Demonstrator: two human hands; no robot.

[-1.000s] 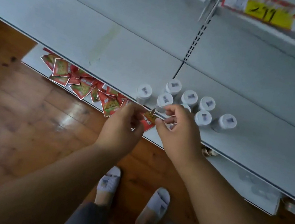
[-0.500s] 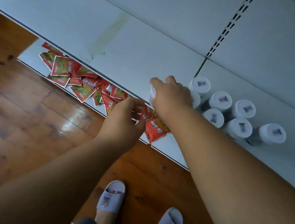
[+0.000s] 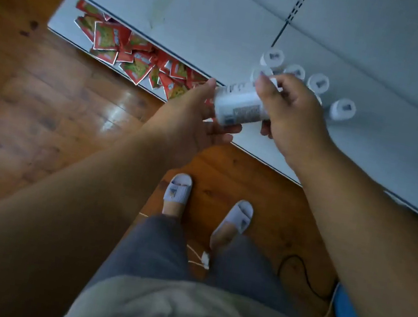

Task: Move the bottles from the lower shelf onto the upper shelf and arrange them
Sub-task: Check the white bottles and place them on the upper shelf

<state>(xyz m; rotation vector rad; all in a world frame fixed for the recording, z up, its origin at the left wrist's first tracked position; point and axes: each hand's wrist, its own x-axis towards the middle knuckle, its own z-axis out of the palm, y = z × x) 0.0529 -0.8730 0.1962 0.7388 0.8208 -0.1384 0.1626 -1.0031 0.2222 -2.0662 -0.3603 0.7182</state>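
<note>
White plastic, lying sideways in mid-air: one bottle (image 3: 239,106) is held out over the front edge of the shelf (image 3: 226,21), passing between two hands. The right hand (image 3: 290,117) grips its cap end, fingers (image 3: 264,83) curled over the top and thumb underneath. The left hand (image 3: 195,117) cups the base end from below, palm up, its fingers (image 3: 224,129) only loosely bent under the body, more a cradle than a grasp.

Just beyond the right hand, the other bottles (image 3: 342,109) stand upright in a tight cluster on the shelf, caps up. Below and to the left, red sachets (image 3: 126,51) lie heaped on the lowest shelf (image 3: 59,20).

Now the risks. That bottle is tilted flat with no firm hold from the left hand; if the right lets go early, it could roll off the palm and drop to the wooden floor (image 3: 42,115), right by the slippers (image 3: 178,189). And the right hand's knuckles hover very near the standing cluster: a careless swing back in could topple one and send its neighbours over like skittles.
</note>
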